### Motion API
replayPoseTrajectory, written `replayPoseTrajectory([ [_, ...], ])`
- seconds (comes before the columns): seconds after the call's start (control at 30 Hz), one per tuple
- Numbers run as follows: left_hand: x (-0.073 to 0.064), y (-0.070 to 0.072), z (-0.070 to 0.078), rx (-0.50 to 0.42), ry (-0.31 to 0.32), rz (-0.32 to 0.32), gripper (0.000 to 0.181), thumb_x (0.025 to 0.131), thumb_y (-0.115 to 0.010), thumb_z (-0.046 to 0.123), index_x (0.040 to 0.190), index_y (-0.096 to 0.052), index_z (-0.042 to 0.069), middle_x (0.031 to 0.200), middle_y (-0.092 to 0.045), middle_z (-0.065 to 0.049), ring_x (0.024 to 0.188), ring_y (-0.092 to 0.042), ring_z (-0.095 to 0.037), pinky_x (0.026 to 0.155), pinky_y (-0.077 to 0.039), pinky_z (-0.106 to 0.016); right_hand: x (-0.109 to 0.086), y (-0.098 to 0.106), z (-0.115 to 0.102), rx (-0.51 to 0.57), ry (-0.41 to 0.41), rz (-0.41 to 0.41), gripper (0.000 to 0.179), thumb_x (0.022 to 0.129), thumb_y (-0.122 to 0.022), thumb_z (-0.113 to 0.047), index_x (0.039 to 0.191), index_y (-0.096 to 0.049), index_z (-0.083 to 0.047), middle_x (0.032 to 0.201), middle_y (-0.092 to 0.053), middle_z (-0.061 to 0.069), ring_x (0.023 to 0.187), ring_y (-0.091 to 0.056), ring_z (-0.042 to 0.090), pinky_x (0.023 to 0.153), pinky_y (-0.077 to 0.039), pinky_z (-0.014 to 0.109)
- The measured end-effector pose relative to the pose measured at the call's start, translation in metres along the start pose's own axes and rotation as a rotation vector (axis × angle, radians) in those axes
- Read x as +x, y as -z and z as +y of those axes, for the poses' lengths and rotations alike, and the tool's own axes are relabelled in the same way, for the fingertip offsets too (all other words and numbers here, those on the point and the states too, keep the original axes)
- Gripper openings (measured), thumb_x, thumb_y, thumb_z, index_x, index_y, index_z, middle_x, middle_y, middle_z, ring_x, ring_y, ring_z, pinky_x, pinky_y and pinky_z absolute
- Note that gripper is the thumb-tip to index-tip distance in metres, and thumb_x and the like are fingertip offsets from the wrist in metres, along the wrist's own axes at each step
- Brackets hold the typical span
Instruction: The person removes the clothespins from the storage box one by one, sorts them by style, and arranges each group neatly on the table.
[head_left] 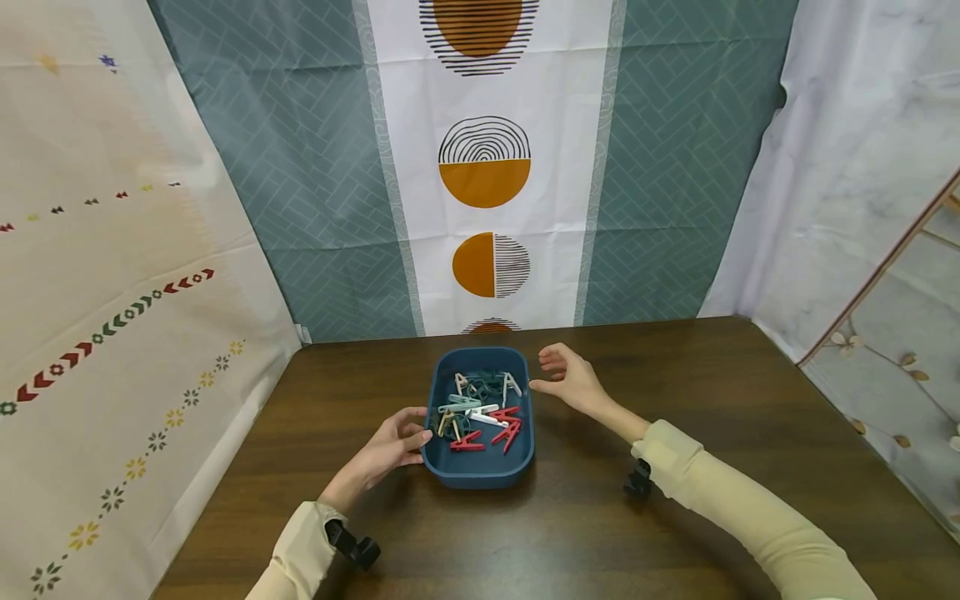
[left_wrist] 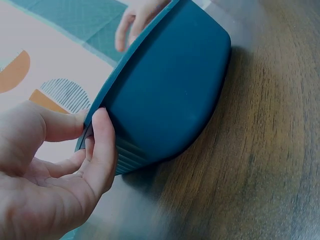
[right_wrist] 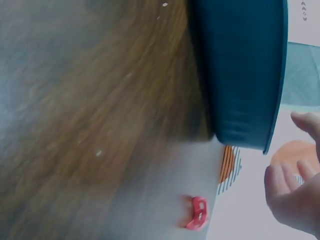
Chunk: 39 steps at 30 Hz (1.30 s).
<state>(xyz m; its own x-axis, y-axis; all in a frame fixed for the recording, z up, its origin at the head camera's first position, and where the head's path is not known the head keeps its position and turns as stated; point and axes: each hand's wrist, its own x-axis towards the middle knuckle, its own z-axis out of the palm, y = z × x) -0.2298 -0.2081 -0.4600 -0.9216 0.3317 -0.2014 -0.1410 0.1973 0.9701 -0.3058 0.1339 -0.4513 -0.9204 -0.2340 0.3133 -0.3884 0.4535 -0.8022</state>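
Observation:
A dark blue plastic bin (head_left: 480,481) stands on the table with several clothespins inside. Among them are red pins (head_left: 507,433), white pins (head_left: 487,415), a pale green pin (head_left: 459,403) and beige ones, beside dark green cord-like loops (head_left: 486,385). My left hand (head_left: 392,437) pinches the bin's left rim, thumb on top and fingers against the outer wall, as the left wrist view (left_wrist: 65,165) also shows. Just off the right rim, my right hand (head_left: 572,379) hovers with relaxed, slightly bent fingers and nothing in them. A gap separates it from the bin in the right wrist view.
The brown wooden table (head_left: 600,533) extends around the bin. A small red object (right_wrist: 198,213) lies on it near the far edge; its kind is unclear. Patterned cloth (head_left: 487,167) hangs behind the table, with more cloth at both sides.

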Motion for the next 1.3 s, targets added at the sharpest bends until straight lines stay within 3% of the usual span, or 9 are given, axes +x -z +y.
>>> replayPoseTrajectory([
  [0.27, 0.001, 0.000, -0.002, -0.028, -0.001, 0.003, 0.057, 0.096, -0.059, 0.016, 0.142, -0.030, -0.002, 0.118, -0.054, -0.031, 0.083, -0.065, -0.018, 0.070, -0.057, -0.023, 0.004, -0.009, -0.015, 0.144, 0.128, -0.182, 0.058, 0.080, -0.078, -0.007, 0.130, -0.050, 0.001, 0.130, -0.057, 0.022, 0.122, -0.055, 0.034, 0.103, -0.045, 0.050],
  [0.57, 0.002, -0.001, -0.001, -0.027, 0.011, 0.024, 0.054, 0.095, -0.061, 0.018, 0.137, -0.033, -0.003, 0.117, -0.055, -0.030, 0.081, -0.064, -0.019, 0.069, -0.057, -0.023, 0.012, -0.020, -0.026, 0.287, 0.176, -0.420, 0.063, 0.080, -0.078, -0.008, 0.135, -0.048, -0.005, 0.133, -0.056, 0.021, 0.124, -0.052, 0.040, 0.105, -0.040, 0.056],
  [0.8, 0.001, -0.001, 0.000, -0.035, 0.024, 0.026, 0.054, 0.095, -0.062, 0.018, 0.137, -0.033, -0.001, 0.118, -0.054, -0.031, 0.081, -0.065, -0.019, 0.070, -0.058, -0.023, 0.019, -0.032, -0.032, 0.296, 0.218, -0.561, 0.061, 0.080, -0.076, -0.001, 0.134, -0.047, 0.002, 0.134, -0.053, 0.023, 0.125, -0.049, 0.044, 0.106, -0.038, 0.058],
  [1.0, 0.000, 0.000, -0.003, -0.048, 0.019, 0.012, 0.058, 0.094, -0.063, 0.021, 0.138, -0.032, -0.002, 0.120, -0.053, -0.032, 0.082, -0.065, -0.019, 0.070, -0.058, -0.023, 0.023, -0.042, -0.038, 0.292, 0.195, -0.659, 0.061, 0.081, -0.074, 0.002, 0.135, -0.046, 0.003, 0.137, -0.048, 0.030, 0.125, -0.049, 0.046, 0.106, -0.040, 0.055],
  [1.3, 0.001, 0.001, -0.003, -0.059, 0.008, -0.010, 0.058, 0.095, -0.061, 0.020, 0.138, -0.029, -0.004, 0.119, -0.053, -0.029, 0.083, -0.065, -0.017, 0.071, -0.058, -0.022, 0.023, -0.051, -0.040, 0.153, 0.175, -0.731, 0.060, 0.081, -0.076, -0.002, 0.134, -0.048, 0.002, 0.136, -0.053, 0.023, 0.124, -0.053, 0.038, 0.105, -0.044, 0.050],
])
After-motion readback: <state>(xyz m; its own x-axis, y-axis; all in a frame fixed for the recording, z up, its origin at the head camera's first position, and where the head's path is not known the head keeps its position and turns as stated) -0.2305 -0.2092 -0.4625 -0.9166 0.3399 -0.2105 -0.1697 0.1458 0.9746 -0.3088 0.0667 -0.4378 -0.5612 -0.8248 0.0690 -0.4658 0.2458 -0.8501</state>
